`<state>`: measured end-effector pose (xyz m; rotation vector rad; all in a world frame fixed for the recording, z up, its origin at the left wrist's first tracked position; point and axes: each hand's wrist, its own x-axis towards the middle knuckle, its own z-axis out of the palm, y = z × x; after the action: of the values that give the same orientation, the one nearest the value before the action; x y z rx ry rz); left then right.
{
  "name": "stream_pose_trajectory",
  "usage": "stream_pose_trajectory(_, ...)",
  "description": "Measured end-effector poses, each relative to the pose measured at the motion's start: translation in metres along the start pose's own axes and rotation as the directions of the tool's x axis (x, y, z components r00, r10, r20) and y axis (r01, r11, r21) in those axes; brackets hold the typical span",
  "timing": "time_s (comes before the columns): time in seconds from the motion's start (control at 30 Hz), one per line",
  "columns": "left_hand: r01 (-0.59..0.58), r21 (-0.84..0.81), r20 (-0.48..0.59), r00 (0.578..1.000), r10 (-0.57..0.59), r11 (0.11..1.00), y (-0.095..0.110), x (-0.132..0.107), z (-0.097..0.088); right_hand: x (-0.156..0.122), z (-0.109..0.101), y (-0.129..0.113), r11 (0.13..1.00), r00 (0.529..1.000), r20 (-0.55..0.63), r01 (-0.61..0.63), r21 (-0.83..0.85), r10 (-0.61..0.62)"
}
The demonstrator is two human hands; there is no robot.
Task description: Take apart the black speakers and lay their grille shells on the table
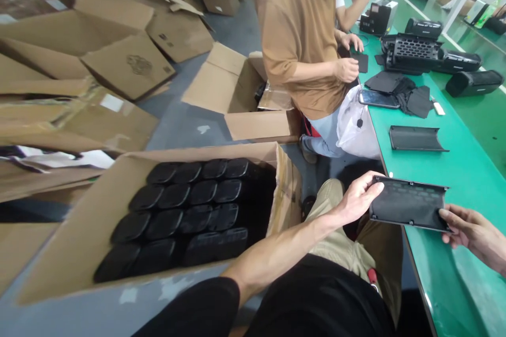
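Between my two hands is a black plastic shell panel [409,204], a shallow curved piece with its inner side facing up and small posts along its edges. My left hand [361,195] pinches its left end, thumb on top. At the right end, my right hand [468,229] grips the corner between thumb and fingers. The panel is over the edge of the green table [474,179]. Farther along the table lies a similar black panel [417,139], apart from my hands.
A cardboard box [288,184] of black units [205,189] stands to my left. A co-worker [300,37] sits ahead by the table. A phone [378,99], black sheets [415,100], a white bag [356,126] and black speaker-like housings [474,83] are farther along. Open cartons [130,63] crowd the floor.
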<state>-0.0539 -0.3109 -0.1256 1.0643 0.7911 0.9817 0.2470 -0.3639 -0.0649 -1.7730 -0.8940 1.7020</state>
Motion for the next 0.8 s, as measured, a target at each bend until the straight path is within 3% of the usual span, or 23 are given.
stream_pose_trajectory(0.17,0.025,-0.047,0.025,0.999,-0.024,0.999,0.001,0.001,-0.002,0.003,0.01,0.003,0.998,1.0,-0.009,0.011,0.054,-0.011)
stream_pose_trajectory(0.33,0.059,-0.149,0.1,0.994,-0.044,0.987,0.007,0.0,-0.005,0.004,0.009,0.002,0.996,1.0,-0.019,0.003,0.089,-0.002)
stream_pose_trajectory(0.47,0.09,-0.156,0.091,0.993,-0.076,0.984,0.004,0.001,-0.004,0.004,0.007,0.004,0.989,1.0,-0.024,0.003,0.146,0.0)
stream_pose_trajectory(0.67,0.106,-0.205,0.076,0.993,-0.092,0.973,-0.002,0.004,-0.004,0.009,0.0,0.008,0.979,0.999,0.035,0.021,0.202,-0.028)
stream_pose_trajectory(0.8,0.267,-0.412,0.128,0.964,-0.235,0.871,0.001,0.004,-0.009,0.014,0.0,0.003,0.984,0.981,0.168,0.067,0.163,-0.095)
